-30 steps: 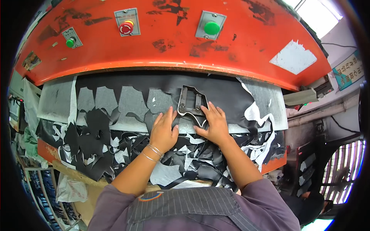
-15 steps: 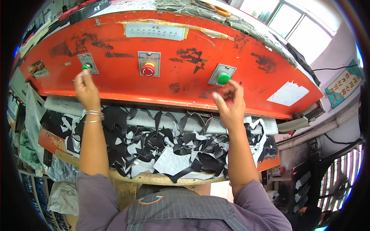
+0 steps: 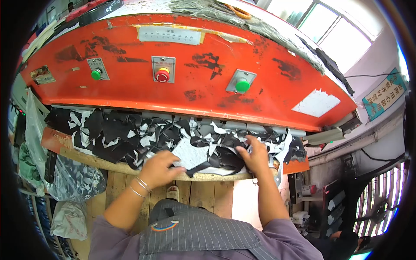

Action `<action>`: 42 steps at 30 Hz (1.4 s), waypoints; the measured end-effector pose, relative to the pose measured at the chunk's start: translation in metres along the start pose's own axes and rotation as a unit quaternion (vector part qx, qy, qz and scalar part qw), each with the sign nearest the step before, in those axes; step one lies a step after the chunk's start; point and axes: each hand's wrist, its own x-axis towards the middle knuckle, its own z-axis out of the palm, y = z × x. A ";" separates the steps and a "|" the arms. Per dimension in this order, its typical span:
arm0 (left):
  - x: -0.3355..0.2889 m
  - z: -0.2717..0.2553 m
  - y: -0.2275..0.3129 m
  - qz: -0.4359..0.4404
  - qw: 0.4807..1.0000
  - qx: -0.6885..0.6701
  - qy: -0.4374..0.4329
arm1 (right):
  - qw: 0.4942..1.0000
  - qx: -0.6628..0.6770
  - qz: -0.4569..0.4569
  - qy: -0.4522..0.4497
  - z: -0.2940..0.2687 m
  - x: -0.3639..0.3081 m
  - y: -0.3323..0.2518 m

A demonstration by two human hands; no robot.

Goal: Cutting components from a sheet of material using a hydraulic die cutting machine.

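A heap of black and white sheet offcuts (image 3: pixel 117 145) covers the ledge below the red machine front. My left hand (image 3: pixel 162 169) is at the near edge of the heap, fingers and thumb apart, beside a larger white scrap (image 3: pixel 190 154). Over the right part of the heap, my right hand (image 3: pixel 256 157) is open, thumb spread from the fingers and nothing visibly held. Whether the fingertips touch the scraps is hard to tell. A black strip (image 3: pixel 200 168) lies between the hands, hanging at the ledge's edge.
Across the red panel (image 3: pixel 130 89) are a left green button (image 3: pixel 96 75), a red stop button (image 3: pixel 162 75) and a right green button (image 3: pixel 242 86). A clear plastic bag of scraps (image 3: pixel 78 180) stands at left. Scissors with orange handles (image 3: pixel 237 11) lie on top.
Both hands have left the green buttons and come down toward me to the offcuts. The left moved right as well. The red machine front now sits lower over the ledge's far side.
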 end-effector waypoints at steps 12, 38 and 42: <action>-0.013 0.077 0.018 -0.012 0.987 0.161 0.010 | 0.971 0.035 0.231 -0.057 -0.074 -0.152 0.200; 0.305 0.098 -0.041 -0.228 0.849 -0.456 -0.138 | 0.924 0.374 -0.062 -0.049 0.099 0.224 0.091; 0.295 0.126 -0.050 -0.154 0.907 -0.378 -0.105 | 0.909 0.398 -0.095 -0.082 0.072 0.200 0.080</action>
